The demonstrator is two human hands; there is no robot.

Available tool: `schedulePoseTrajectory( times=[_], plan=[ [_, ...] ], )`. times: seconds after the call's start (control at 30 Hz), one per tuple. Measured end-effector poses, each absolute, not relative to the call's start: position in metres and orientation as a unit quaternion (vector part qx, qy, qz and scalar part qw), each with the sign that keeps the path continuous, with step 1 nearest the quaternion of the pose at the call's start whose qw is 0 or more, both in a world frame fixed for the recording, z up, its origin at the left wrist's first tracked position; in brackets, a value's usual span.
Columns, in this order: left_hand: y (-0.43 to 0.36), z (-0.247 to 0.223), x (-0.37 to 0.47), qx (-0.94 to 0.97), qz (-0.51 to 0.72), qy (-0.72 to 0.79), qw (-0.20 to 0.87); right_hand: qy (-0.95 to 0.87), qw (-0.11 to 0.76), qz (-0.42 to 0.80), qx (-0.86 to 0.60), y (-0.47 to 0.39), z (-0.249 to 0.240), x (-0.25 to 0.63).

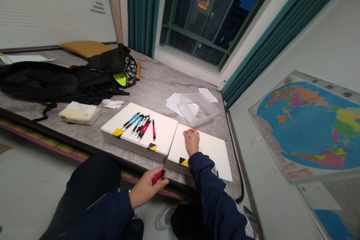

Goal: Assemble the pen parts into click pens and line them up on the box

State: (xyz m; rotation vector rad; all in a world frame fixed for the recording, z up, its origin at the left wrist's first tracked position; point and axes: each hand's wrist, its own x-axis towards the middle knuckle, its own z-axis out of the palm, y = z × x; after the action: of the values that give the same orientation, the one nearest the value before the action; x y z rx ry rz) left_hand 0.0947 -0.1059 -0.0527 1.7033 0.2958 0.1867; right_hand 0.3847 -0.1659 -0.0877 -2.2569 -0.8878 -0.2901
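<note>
My left hand (148, 187) is closed around a red pen (158, 176), low in front of the table's near edge. On the right white box (213, 150), my right hand (192, 140) rests with bent fingers near its left part; whatever its fingertips hold, if anything, is too small to make out. Beside it stands the left white box (165, 131), with several pens in blue, white and red lying in a loose group on its lid. One red pen (153, 130) lies a little apart at the right of the group. Yellow and black tape marks the boxes' front edges.
Behind the boxes, a clear plastic container (208, 114) stands by white papers (172, 104). A tissue pack (80, 114), a crumpled tissue (112, 104) and a black backpack (56, 82) lie at the left. A world map (309, 120) is on the right wall.
</note>
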Motion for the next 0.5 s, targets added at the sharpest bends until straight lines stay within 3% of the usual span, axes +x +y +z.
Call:
schedulePoseTrajectory(
  times=[0.2,0.5],
  plan=[
    [-0.099,-0.069,0.156,0.780,0.115,0.134,0.600,-0.343,0.342,-0.115,-0.867,-0.161,-0.089,0.390],
    [-0.111,-0.068,0.156,0.767,0.132,0.175,0.603,-0.336,0.357,-0.113,-0.864,-0.156,-0.091,0.397]
  ],
)
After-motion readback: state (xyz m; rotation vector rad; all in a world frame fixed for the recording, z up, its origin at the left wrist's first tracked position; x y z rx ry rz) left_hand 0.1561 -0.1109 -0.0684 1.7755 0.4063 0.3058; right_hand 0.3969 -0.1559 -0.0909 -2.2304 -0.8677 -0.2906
